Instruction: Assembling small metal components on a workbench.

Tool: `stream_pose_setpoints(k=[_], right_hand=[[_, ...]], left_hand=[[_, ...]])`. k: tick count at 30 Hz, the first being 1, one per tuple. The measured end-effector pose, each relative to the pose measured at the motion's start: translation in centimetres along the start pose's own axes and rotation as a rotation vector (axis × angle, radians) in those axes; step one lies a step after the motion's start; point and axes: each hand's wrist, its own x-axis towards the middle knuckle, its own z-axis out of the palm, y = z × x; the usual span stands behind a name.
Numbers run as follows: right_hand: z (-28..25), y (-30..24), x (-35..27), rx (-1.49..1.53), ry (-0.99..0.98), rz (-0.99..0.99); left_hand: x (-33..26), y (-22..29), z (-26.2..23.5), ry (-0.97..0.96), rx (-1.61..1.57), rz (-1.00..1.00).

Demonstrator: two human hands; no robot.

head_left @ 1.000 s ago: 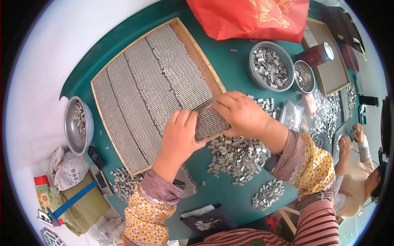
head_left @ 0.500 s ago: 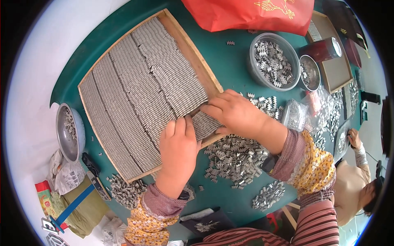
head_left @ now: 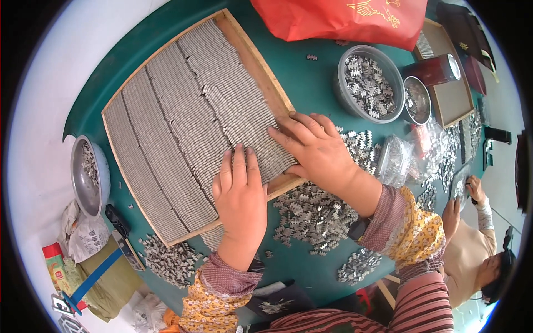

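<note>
Where hands (head_left: 240,194) press: wooden tray (head_left: 252,53), green table (head_left: 311,83).

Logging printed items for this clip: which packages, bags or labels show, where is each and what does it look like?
Red bag: top edge of the green table, crumpled, gold emblem.
Clear plastic bags: right of the right hand, crinkled, holding small metal pieces.
White printed bag: lower left below the metal bowl, crumpled.
Red and green packet: far lower left, flat.
Dark red tin: upper right, round.
</note>
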Motion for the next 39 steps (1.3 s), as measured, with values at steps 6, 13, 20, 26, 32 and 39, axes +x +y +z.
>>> stream_pose_setpoints(k=[6,13,20,26,32,39], right_hand=[[-0.3,-0.4,-0.3,-0.195,-0.128,0.118],[0.2,0.2,-0.5,-0.257,-0.243,0.070],[0.6,0.3,-0.5,-0.254,-0.272,0.009],[0.3,-0.1,-1.2,-0.205,-0.252,0.094],[0.8,-0.7,-0.8,-0.311,-0.324,0.046],[0.3,-1.7,-1.1,-0.248,-0.262,0.146]], left_hand=[[0.0,0.0,-0.1,-0.053,0.013,-0.007],[1.4,-0.5,0.4,-0.120,0.017,0.058],[1.1,0.0,1.1,-0.132,0.019,0.041],[1.3,-0.5,0.8,-0.171,-0.010,0.073],[0.9,-0.3,1.0,-0.163,0.021,0.080],[1.0,-0.5,0.9,-0.169,0.000,0.061]])
